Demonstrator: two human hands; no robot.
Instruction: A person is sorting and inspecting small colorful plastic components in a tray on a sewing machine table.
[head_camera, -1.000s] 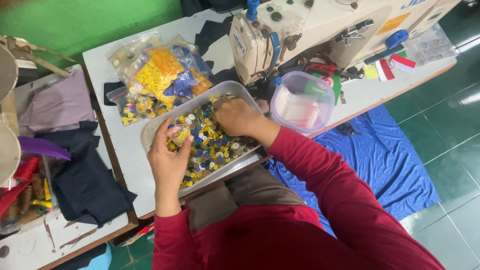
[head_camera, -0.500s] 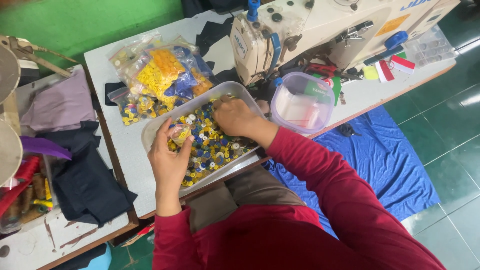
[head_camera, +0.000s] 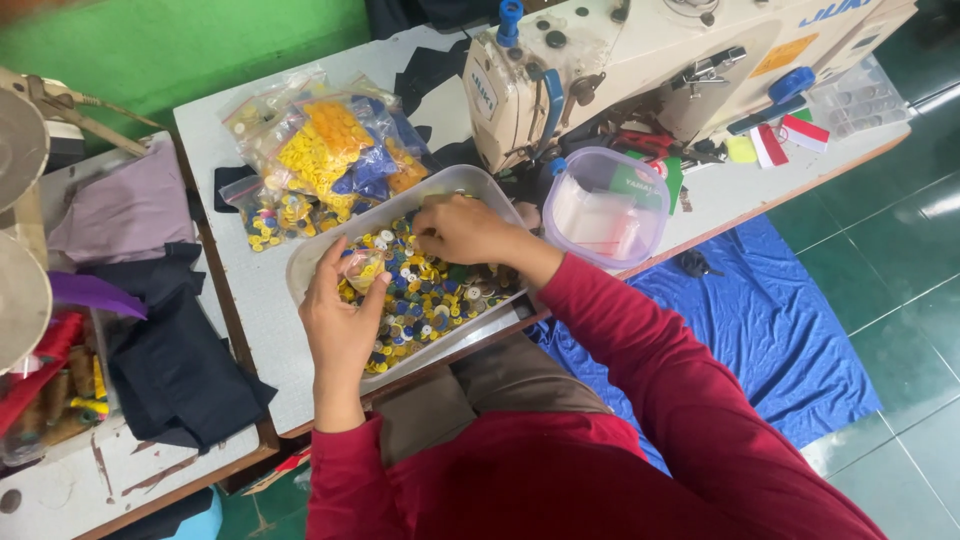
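Buttons (head_camera: 440, 295) in tray (head_camera: 310, 262) directly beneath right hand (head_camera: 465, 230), fingers pinched narrow; left hand (head_camera: 340, 320) cupping a small clear bag (head_camera: 362, 270).

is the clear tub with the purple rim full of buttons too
No, the clear tub with the purple rim holds only what looks like clear bags, while the buttons fill the tray.
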